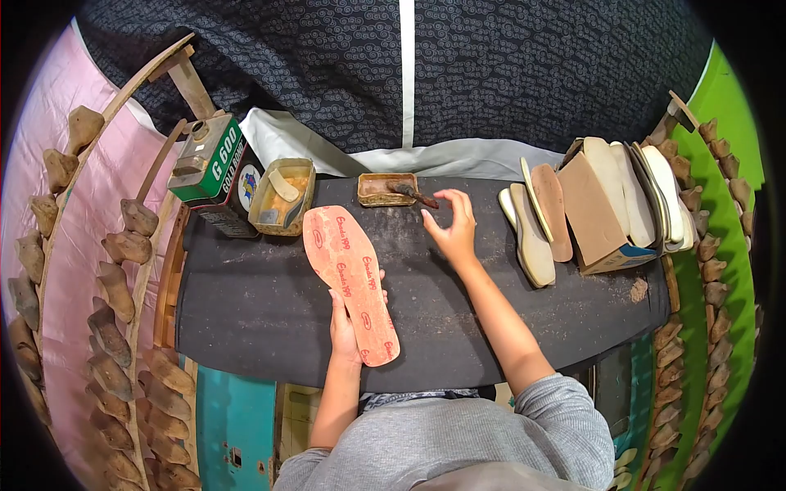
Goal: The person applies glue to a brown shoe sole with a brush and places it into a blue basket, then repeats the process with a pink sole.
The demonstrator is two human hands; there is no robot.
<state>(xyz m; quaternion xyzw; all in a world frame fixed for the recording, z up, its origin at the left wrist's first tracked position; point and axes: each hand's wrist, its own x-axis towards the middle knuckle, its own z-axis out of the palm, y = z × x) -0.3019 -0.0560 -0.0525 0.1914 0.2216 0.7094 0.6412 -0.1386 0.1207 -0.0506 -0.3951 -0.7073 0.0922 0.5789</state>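
My left hand [343,327] grips a salmon-pink shoe insole [350,282] with red printed lettering, its fingers wrapped behind the lower part. The insole is held up over the dark table, toe end pointing away from me. My right hand [455,227] reaches out with thumb and index finger apart, right by the handle end of a dark, crusted brush [421,195]. That brush rests on the rim of a small rectangular metal tray [372,199], brown with residue.
At the left stand a green, white and black G 600 can [214,176] and an open tin [307,214] with a flat scraper inside. On the right, more soles [526,237] lean by a cardboard box [602,217] of soles. Racks of shoe lasts [115,290] line both sides.
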